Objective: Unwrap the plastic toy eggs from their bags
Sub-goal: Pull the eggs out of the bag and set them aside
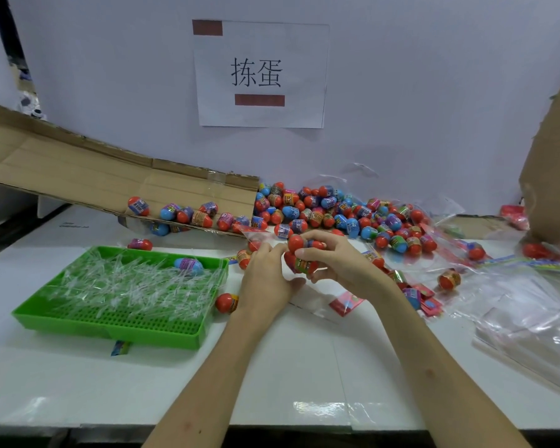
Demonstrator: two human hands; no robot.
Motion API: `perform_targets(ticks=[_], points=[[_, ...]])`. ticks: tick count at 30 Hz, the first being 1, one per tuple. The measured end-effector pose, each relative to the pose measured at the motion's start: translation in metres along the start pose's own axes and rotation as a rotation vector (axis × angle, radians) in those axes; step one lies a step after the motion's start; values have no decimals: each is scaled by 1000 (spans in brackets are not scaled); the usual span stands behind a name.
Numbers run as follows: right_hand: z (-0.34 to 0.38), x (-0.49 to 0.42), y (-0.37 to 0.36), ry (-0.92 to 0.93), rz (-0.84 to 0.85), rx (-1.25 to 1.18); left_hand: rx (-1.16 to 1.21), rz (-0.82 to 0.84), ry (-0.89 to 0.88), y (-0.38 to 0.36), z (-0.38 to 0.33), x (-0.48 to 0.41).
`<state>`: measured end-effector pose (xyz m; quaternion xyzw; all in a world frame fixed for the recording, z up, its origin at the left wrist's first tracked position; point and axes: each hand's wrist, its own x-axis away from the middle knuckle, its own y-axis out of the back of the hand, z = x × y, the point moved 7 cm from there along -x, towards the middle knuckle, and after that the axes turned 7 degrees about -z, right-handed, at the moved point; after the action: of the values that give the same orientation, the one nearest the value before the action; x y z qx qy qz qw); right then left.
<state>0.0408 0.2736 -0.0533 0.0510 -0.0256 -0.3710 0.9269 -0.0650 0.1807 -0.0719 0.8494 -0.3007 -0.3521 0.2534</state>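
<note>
Both my hands meet above the middle of the white table [272,367]. My right hand [333,263] grips a clear bag of toy eggs [301,253]; a red egg top and a red egg with a green label show between the fingers. My left hand [265,279] pinches the bag's left side, where clear plastic [256,236] sticks up. A big pile of loose red, blue and purple eggs [330,211] lies just behind my hands.
A green tray [120,324] full of clear plastic strips, with one blue egg [189,266], sits at the left. A flattened cardboard box [110,179] holds more eggs at the back left. Empty clear bags [524,318] lie at the right. Loose eggs [227,302] lie near the tray.
</note>
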Motion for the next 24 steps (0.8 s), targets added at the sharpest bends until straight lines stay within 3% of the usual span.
perform_targets(ticks=[4, 11, 16, 24], points=[[-1, 0, 0, 31, -73, 152, 32, -35, -24, 1, 0, -1], [0, 0, -6, 49, -70, 124, 109, -10, 18, 0, 1, -2], [6, -1, 11, 83, -168, 96, 89, 7, 68, -2, 6, -3], [9, 3, 9, 333, -258, 743, 79, 11, 27, 1, 1, 0]])
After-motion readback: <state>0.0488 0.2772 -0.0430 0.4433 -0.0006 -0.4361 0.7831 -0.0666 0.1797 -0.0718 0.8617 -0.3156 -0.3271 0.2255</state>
